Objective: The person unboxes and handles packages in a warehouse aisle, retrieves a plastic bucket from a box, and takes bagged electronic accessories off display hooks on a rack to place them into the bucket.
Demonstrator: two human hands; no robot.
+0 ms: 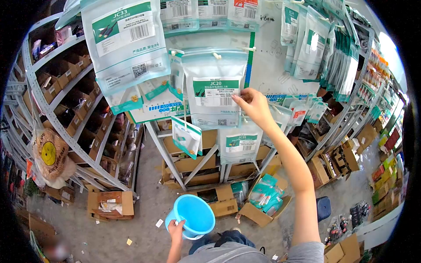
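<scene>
My left hand (176,229) is closed on the rim side of a light blue plastic bucket (188,204), held low in front of my body. Its visible inside is plain blue. My right hand (254,105) is raised, thumb and fingers pinched at the right edge of a cable packet (215,116). This translucent, green-labelled pouch reads JC20 and hangs from a white peg. Up to the left hangs a larger-looking pouch (127,70) marked JC33. Below my right hand is another pouch (240,151), and a small tilted packet (186,138) hangs to its left.
Metal shelves (66,96) with cardboard boxes line the left. Many hanging packets (346,65) fill the right. On the floor stand an open carton (267,204) of green pouches, another carton (112,206) and a dark blue stool (323,207). A plush-like bag (50,153) hangs far left.
</scene>
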